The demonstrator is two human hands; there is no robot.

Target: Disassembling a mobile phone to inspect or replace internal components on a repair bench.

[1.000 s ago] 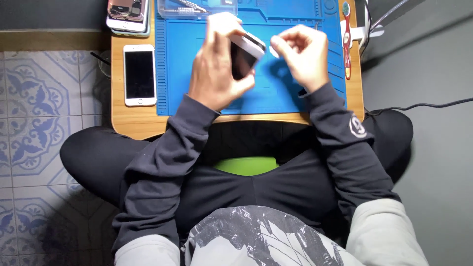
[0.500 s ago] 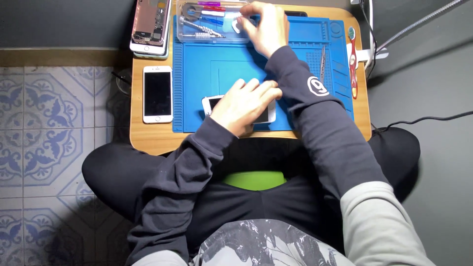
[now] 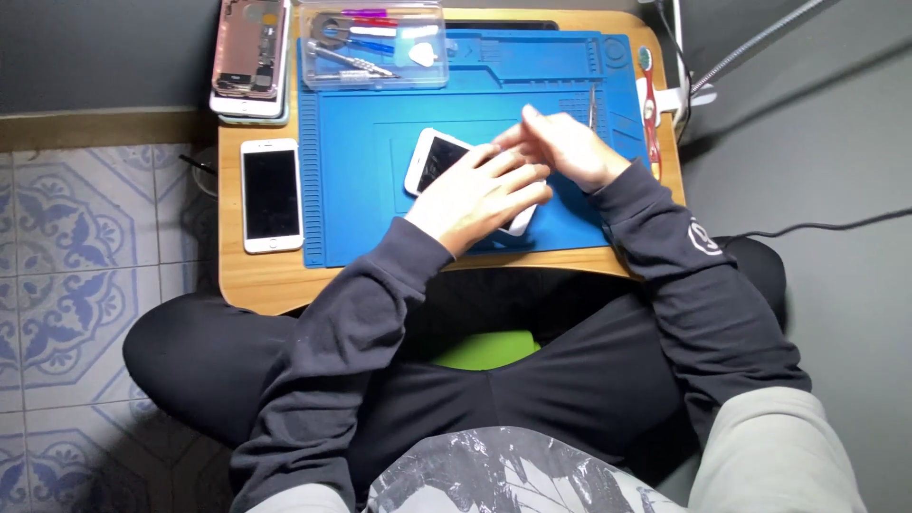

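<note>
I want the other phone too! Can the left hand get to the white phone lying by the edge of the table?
Probably yes. The left hand rests on the white phone on the blue mat; the second white phone lies just beyond the mat's edge, with nothing between.

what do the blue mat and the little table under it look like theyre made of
Blue mat: probably silicone or rubber, matte, with moulded ridges and small compartments along its edges. Table: looks like wood or wood-look laminate, light tan, smooth, with rounded corners; which of the two cannot be told.
</note>
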